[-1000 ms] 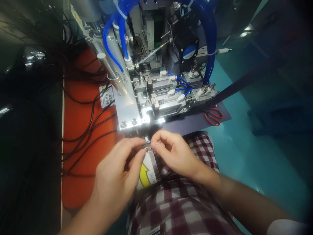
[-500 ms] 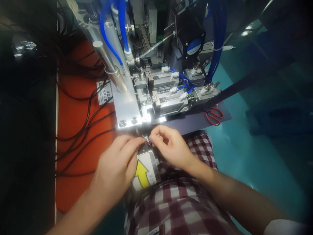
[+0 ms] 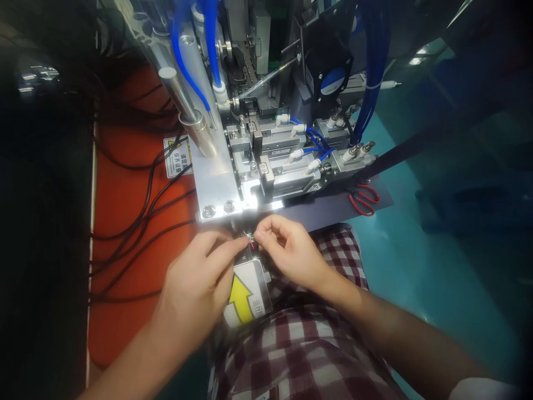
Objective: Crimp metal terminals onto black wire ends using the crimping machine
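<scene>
A tiny silvery part with thin red and white wires (image 3: pixel 250 239) sits between my fingertips at the near end of the machine. My left hand (image 3: pixel 199 272) is closed in a pinch on its left side, thumb and forefinger together. From the right, my right hand (image 3: pixel 291 247) pinches the same part, its other fingers curled in. Its exact shape is too small to make out and the fingers partly cover it. Just below lies a white plate with a yellow arrow (image 3: pixel 245 294), partly behind my left hand.
Metal cylinders with white fittings and blue air tubes (image 3: pixel 287 166) stand just ahead, beside an aluminium plate (image 3: pixel 216 183). Black cables (image 3: pixel 145 211) cross the orange surface at left. Red-handled scissors or pliers (image 3: pixel 365 200) lie on a grey sheet (image 3: pixel 333 208) at right.
Both hands stay almost in place with the small part between them. The left fingertips have shifted slightly right, nearer the right hand's fingertips.
</scene>
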